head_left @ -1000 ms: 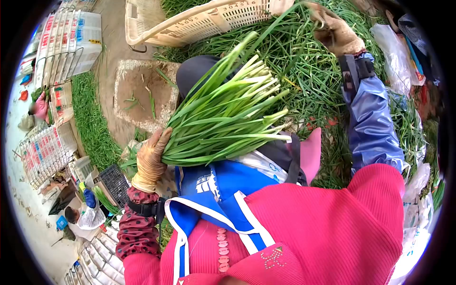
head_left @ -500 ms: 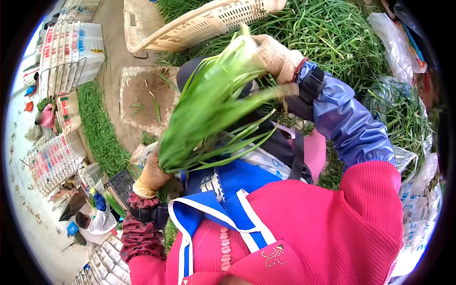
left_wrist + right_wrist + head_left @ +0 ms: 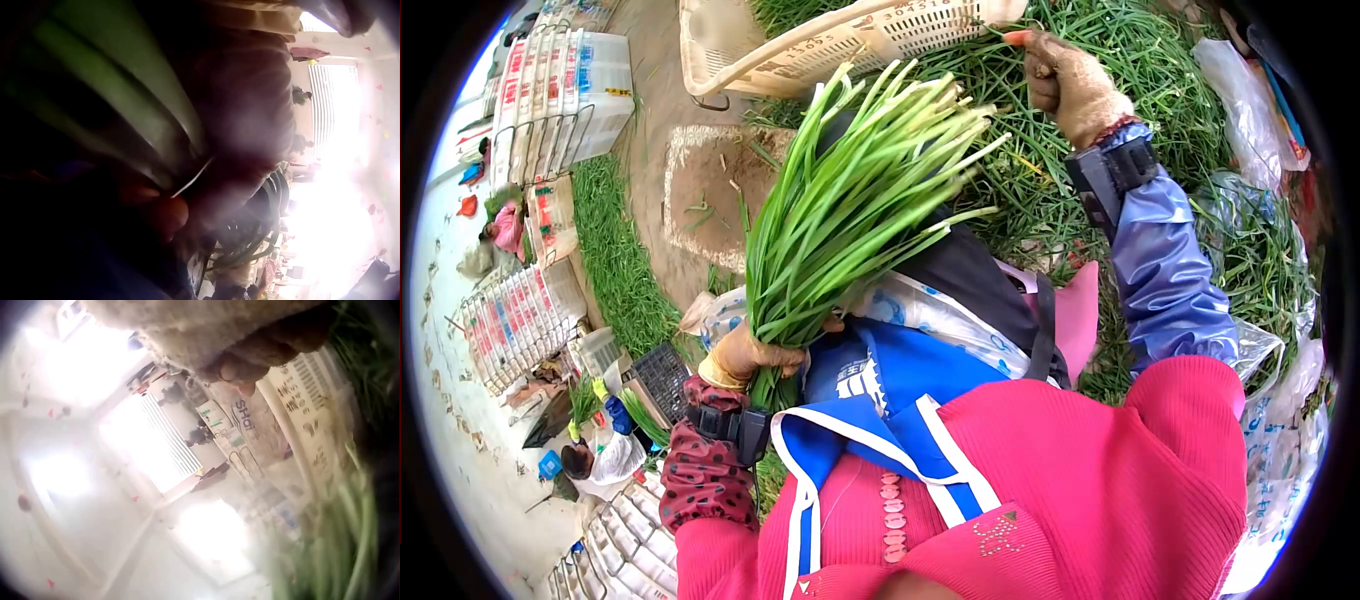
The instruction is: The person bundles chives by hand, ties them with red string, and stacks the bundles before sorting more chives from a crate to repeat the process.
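My left hand (image 3: 752, 358), in a yellowish glove, grips a thick bunch of garlic chives (image 3: 840, 200) near its leafy end. The bunch rises over my lap, its pale cut ends fanned toward the upper right. In the dark left wrist view, broad green leaves (image 3: 119, 87) lie close to the lens. My right hand (image 3: 1075, 90), in a dirty knit glove, hangs right of the bunch over loose greens; one finger reaches out and the others curl loosely, with nothing seen in them. Bare fingertips (image 3: 247, 384) show in the right wrist view.
A cream plastic crate (image 3: 850, 45) stands ahead, beside a large heap of loose chives (image 3: 1145, 60). A dirt-covered slab (image 3: 710, 190) lies on the floor to the left. Farther left are stacked white crates (image 3: 560, 95) and another person (image 3: 605, 460). Clear plastic bags (image 3: 1245, 110) lie at right.
My right hand reached in to the chives' cut ends, then drew back to the upper right. The bunch blurred in motion and now stands more upright, still in my left hand.
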Demonstrator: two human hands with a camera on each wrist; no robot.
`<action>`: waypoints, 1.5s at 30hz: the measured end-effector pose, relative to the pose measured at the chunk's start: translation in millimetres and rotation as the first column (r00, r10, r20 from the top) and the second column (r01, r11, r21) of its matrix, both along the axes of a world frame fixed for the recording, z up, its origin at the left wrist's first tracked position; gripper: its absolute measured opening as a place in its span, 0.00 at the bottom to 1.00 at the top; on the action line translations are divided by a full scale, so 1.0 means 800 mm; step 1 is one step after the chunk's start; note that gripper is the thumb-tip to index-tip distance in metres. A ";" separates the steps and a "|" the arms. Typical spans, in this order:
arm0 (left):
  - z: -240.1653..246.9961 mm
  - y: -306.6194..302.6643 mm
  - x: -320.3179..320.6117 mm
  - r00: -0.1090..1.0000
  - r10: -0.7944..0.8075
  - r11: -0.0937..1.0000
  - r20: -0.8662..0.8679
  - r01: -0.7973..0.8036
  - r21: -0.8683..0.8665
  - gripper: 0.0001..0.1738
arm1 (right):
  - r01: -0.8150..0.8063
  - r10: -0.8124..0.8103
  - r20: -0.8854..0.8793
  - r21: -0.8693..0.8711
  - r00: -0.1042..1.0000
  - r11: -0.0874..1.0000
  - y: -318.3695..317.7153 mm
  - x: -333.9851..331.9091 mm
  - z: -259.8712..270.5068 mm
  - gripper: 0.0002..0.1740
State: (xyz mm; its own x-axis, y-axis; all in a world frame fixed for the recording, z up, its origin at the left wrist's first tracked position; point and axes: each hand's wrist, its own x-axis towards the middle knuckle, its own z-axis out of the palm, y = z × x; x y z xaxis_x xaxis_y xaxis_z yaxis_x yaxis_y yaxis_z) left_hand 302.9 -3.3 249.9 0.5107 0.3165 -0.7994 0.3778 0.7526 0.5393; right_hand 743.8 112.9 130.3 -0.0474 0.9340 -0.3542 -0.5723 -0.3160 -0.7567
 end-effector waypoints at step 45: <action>-0.011 -0.139 0.008 0.636 0.132 0.327 -0.760 0.696 0.639 0.43 | -0.436 0.541 -0.836 0.455 0.091 0.777 -0.022 -0.243 0.055 0.36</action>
State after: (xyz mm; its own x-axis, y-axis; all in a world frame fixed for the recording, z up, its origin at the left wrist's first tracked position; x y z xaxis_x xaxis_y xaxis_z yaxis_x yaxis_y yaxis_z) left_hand 309.2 -114.7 241.5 0.2787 0.9189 -0.2791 0.9438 -0.2083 0.2567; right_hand 549.4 95.0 174.1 -0.7287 0.5851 0.3558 -0.5915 -0.7996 0.1034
